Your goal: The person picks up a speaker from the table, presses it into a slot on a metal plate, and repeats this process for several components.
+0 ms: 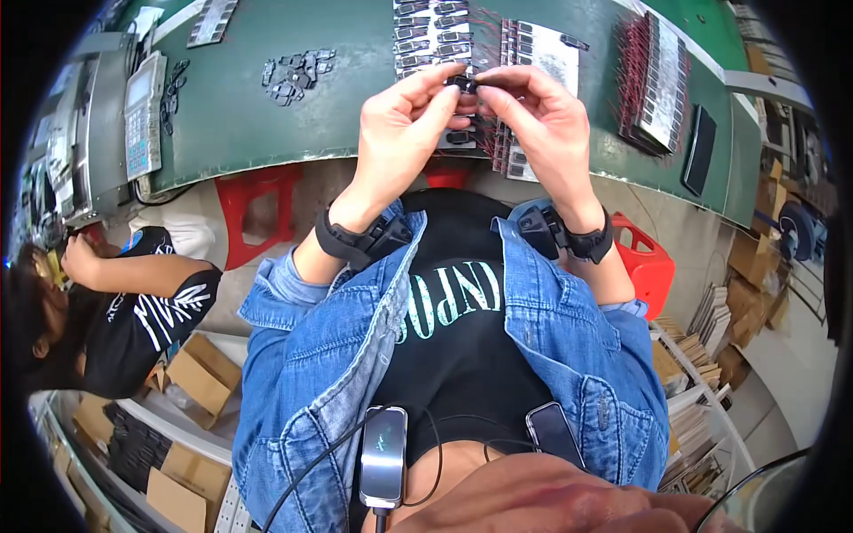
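Above the surface's near edge, we pinch a small black part between both hands, rows of parts beyond.

The scene is evenly and brightly lit from overhead, with soft, shallow shadows and a mild sheen on the green table, which curves strongly under the fisheye lens. A black vignette rings the frame, and straight edges bend more the closer they sit to that rim. The centre is fairly sharp, while the lower edge is soft and out of focus, and fine detail smears slightly from compression.
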Available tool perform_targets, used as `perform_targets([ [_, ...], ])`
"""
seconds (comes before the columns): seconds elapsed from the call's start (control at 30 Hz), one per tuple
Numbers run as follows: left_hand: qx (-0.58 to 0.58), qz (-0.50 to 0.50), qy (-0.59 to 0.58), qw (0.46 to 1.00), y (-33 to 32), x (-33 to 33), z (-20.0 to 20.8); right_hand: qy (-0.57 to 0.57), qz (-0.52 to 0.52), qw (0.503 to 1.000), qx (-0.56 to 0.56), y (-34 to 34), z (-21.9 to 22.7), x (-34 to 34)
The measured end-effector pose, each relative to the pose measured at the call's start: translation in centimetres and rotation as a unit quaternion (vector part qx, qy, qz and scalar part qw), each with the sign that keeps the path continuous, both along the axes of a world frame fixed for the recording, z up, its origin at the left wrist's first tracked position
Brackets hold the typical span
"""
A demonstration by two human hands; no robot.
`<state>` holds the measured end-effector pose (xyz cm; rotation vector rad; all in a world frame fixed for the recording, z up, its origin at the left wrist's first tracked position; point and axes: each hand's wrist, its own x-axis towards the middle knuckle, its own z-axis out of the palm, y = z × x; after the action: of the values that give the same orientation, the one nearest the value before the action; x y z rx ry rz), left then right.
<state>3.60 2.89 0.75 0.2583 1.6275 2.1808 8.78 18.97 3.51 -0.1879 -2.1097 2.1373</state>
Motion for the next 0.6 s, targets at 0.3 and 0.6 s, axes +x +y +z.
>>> perform_targets([
  [0.3,-0.027,-0.023,0.013,0.999,-0.3,0.1,-0.7,-0.03,0.014,0.999,-0.029,0.1,-1.7,-0.9],
  [0.6,-0.036,-0.032,0.039,0.998,-0.6,0.4,-0.6,-0.069,0.076,0.995,-0.017,1.7,-2.4,-1.3],
])
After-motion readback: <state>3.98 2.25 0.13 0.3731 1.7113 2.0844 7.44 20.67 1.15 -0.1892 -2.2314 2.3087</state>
